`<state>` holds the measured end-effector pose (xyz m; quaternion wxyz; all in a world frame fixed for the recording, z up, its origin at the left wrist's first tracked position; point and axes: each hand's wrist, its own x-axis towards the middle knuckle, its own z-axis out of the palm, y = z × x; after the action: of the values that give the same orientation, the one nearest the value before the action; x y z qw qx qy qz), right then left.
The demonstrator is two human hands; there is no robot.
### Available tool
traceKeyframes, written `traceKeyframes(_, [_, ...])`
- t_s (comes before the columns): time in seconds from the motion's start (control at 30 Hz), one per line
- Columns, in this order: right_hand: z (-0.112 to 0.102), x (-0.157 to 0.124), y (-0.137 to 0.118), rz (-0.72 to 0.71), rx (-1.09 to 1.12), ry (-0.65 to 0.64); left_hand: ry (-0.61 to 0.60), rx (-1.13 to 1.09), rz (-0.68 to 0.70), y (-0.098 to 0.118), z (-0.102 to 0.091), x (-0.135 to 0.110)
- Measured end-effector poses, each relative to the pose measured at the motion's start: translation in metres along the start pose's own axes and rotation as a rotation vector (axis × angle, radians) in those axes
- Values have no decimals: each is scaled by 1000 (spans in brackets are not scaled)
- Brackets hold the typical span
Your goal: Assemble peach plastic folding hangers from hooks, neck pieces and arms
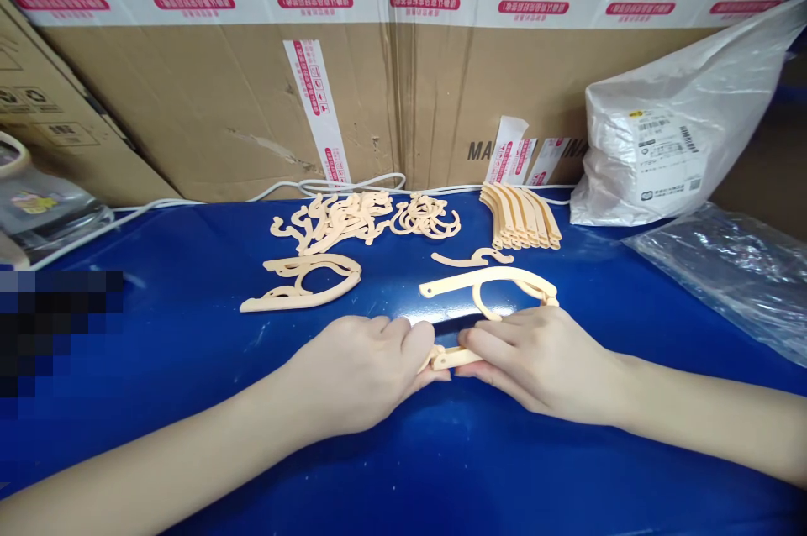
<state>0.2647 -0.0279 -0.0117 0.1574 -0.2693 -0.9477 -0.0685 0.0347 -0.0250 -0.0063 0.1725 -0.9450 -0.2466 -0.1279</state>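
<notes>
"Where was this taken?"

"At a blue-covered table [391,477], backed by a taped cardboard box [220,99]. A white plastic bag [693,137] is propped at the right; beige hooks [424,214] and curved strips [520,221] are piled along the back."

"And the hands?"

"Both are seen with curled fingers. A beige folding hanger [485,278] is gripped over the table by the right hand [548,364], an arm and hook exposed beyond the knuckles. By the left hand [362,376], a small beige piece [427,363] is pinched at the hanger's near end, largely hidden."
</notes>
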Motion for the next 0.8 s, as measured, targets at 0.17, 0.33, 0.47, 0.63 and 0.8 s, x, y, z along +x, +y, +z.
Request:
traceKeyframes(0.17, [-2, 2, 0, 6, 47, -41, 36, 158, 58, 0, -2, 0])
traceKeyframes(0.33, [-2, 2, -1, 40, 108, -86, 64, 235, 105, -4, -3, 1])
traceKeyframes(0.47, [-2, 3, -1, 64, 131, -102, 86, 204, 149, -9, -3, 1])
traceKeyframes(0.63, [-3, 4, 0, 80, 128, -116, 111, 133, 94, -8, -4, 2])
traceKeyframes(0.8, [-2, 3, 2, 84, 106, -114, 103, 44, 48, -6, -3, 3])
